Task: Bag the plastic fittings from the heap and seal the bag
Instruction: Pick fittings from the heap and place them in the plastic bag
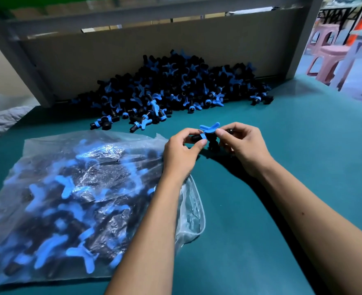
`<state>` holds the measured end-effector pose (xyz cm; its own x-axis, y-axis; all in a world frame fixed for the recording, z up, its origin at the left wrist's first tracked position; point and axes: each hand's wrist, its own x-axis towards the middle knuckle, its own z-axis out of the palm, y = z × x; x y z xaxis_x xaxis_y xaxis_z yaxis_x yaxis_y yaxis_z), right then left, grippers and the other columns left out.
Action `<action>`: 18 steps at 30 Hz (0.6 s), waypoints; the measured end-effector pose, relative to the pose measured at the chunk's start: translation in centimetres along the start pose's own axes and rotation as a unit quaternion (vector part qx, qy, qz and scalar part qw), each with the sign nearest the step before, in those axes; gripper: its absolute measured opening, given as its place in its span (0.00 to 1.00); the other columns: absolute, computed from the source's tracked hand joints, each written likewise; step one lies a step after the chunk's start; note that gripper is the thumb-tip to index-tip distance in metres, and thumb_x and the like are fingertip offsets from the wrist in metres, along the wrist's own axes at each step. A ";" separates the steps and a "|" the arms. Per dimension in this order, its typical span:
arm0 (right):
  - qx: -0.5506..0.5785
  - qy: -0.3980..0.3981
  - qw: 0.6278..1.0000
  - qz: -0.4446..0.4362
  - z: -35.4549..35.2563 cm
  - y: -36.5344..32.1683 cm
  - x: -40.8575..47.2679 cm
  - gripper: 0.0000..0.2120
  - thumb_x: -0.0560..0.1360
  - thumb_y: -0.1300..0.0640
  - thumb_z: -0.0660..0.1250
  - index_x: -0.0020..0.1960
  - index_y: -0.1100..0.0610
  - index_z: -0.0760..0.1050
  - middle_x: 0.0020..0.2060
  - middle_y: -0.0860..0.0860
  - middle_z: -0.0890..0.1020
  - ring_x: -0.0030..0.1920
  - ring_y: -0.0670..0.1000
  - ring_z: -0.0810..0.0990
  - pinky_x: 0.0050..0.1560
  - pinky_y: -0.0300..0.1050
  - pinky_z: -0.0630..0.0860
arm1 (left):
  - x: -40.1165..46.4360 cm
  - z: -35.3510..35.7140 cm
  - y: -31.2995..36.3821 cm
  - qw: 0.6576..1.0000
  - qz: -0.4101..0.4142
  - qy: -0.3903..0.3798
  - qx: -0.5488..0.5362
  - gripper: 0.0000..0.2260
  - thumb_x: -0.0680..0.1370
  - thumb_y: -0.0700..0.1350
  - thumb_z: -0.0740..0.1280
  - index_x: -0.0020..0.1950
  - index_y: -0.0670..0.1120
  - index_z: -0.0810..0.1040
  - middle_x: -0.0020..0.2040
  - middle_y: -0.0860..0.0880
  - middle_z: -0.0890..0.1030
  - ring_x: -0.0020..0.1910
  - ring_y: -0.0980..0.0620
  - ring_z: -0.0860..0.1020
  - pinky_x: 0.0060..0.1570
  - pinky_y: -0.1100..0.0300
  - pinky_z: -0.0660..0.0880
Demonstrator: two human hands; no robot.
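We cannot count the fittings inside the bag — its clear film glares and blurs them into blue and black patches, and the picture's left edge cuts the bag off. Our left forearm covers the bag's right side, so we cannot tell whether its mouth is open. The black body of the fitting we hold is mostly hidden behind the fingers of our left hand and right hand. The heap is too dark at its core to tell single pieces apart. The stools at the upper right are smeared — and cut by the edge.
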<state>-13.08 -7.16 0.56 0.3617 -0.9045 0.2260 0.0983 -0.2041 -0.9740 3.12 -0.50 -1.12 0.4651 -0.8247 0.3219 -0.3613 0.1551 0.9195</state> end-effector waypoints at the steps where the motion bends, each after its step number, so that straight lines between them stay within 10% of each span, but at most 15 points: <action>1: -0.009 0.003 1.000 -0.010 0.1 0.0 -0.1 0.07 0.74 0.52 0.76 0.43 0.56 0.84 0.29 0.48 0.80 0.27 0.44 0.72 0.30 0.34 0.68 | 0.0 0.0 -0.1 1.000 0.003 -0.002 0.002 0.06 0.72 0.53 0.74 0.48 0.60 0.83 0.46 0.59 0.86 0.48 0.53 0.83 0.46 0.54 0.76; 18: 0.018 0.057 0.998 -0.009 -0.2 0.7 0.4 0.07 0.74 0.53 0.76 0.43 0.56 0.84 0.30 0.50 0.80 0.28 0.47 0.72 0.30 0.39 0.70 | 0.1 -0.1 0.1 0.997 -0.031 0.018 -0.071 0.08 0.79 0.40 0.71 0.45 0.54 0.81 0.45 0.56 0.84 0.49 0.56 0.81 0.52 0.60 0.75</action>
<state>-13.07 -7.78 -0.05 0.2514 -0.9383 0.2373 0.1384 -0.2078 -0.9683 3.18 -0.51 -1.00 0.5119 -0.8157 0.2694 -0.2141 0.1825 0.9596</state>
